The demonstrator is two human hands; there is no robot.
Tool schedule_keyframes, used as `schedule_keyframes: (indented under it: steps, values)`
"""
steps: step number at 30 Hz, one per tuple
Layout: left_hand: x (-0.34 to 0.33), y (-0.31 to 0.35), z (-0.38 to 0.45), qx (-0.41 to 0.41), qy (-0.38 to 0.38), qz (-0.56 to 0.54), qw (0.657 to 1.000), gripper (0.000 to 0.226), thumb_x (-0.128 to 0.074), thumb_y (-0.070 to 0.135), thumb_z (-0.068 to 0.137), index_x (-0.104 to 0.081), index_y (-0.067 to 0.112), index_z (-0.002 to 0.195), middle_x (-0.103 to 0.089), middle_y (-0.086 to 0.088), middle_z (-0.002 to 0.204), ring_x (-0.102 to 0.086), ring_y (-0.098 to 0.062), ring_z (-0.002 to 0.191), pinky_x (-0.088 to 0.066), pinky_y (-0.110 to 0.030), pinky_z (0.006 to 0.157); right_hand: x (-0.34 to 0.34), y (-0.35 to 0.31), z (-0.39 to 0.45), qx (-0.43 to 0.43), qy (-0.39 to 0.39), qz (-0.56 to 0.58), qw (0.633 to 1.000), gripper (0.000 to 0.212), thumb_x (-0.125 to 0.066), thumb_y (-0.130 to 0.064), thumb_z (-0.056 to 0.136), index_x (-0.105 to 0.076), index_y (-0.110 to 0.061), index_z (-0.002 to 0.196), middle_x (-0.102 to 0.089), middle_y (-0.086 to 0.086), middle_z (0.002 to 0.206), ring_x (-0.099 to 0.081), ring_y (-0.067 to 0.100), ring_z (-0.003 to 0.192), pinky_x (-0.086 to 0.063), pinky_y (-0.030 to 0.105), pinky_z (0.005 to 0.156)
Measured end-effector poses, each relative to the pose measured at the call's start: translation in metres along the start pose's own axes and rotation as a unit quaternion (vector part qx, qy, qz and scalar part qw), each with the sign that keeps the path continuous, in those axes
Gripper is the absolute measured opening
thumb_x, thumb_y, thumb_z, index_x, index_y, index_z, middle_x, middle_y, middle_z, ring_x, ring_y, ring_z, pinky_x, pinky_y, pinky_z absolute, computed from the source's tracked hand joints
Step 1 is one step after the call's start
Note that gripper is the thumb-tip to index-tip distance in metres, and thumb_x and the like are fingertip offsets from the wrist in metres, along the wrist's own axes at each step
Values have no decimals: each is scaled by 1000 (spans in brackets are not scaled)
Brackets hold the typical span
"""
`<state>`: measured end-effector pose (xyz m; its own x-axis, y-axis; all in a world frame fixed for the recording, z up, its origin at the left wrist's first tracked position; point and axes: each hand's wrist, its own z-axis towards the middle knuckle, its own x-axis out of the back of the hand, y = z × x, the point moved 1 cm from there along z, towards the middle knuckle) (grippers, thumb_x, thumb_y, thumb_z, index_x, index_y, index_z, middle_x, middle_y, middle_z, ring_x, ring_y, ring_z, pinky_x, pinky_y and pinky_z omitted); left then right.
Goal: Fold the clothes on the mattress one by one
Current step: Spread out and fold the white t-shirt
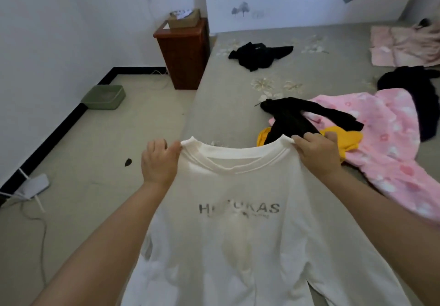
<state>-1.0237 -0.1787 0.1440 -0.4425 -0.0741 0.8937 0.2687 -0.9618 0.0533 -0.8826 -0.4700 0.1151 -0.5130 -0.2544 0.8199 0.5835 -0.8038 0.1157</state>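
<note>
I hold a white sweatshirt (240, 246) with dark lettering on its chest up in front of me, above the near end of the grey floral mattress (228, 105). My left hand (158, 160) pinches the left side of its collar. My right hand (317, 155) grips the right side. The shirt hangs down, hiding the mattress edge below it. Behind it on the mattress lie a pink patterned garment (385, 144), a black garment (292, 117) and a yellow one (345, 141).
Another black garment (259, 55) lies farther up the mattress, a dark one (414, 91) at the right, and a pale pink folded piece (404, 46) at the far right. A brown bedside cabinet (183, 53), green tray (103, 97) and cables (33, 189) are on the floor at left.
</note>
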Motion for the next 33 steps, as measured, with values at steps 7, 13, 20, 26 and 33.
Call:
schedule_keyframes:
  steps: [7,13,20,26,33]
  values:
    - [-146,-4,27,44,-148,-4,988,50,-50,18,91,-35,10,137,-27,-23,142,-22,-35,133,-12,-42,108,-118,-28,-11,-149,-265,37,952,53,-41,-12,94,-23,-10,144,-32,24,140,-31,35,128,-17,47,102]
    - [-243,-1,-117,-30,-318,-37,947,53,-48,26,92,-32,8,140,-22,-23,148,-11,-35,140,-8,-44,112,-183,-119,-134,-64,-435,118,890,53,-35,-27,97,-18,-14,146,-6,15,154,-1,28,143,-1,42,113]
    - [-279,-50,-203,-12,-373,-27,927,75,-11,52,83,-25,8,143,-15,-21,151,-10,-39,140,-3,-46,113,-214,-202,-208,-106,-438,158,879,51,-37,-34,94,-33,-13,141,-21,20,150,-18,36,139,-6,51,113]
    - [-278,-62,-203,9,-392,-120,912,59,-35,39,95,-24,7,143,-12,-17,153,-4,-32,142,1,-38,113,-221,-209,-217,-84,-395,113,908,57,-28,-35,87,-47,-6,132,-39,25,140,-36,43,130,-21,58,105]
    - [-203,-126,-242,246,-201,-145,937,39,-47,4,82,-49,-15,116,-49,-35,122,-42,-50,117,-27,-48,103,-214,-209,-209,-123,-456,104,875,68,-9,-46,86,-20,-14,145,-8,16,154,-3,30,143,3,46,113]
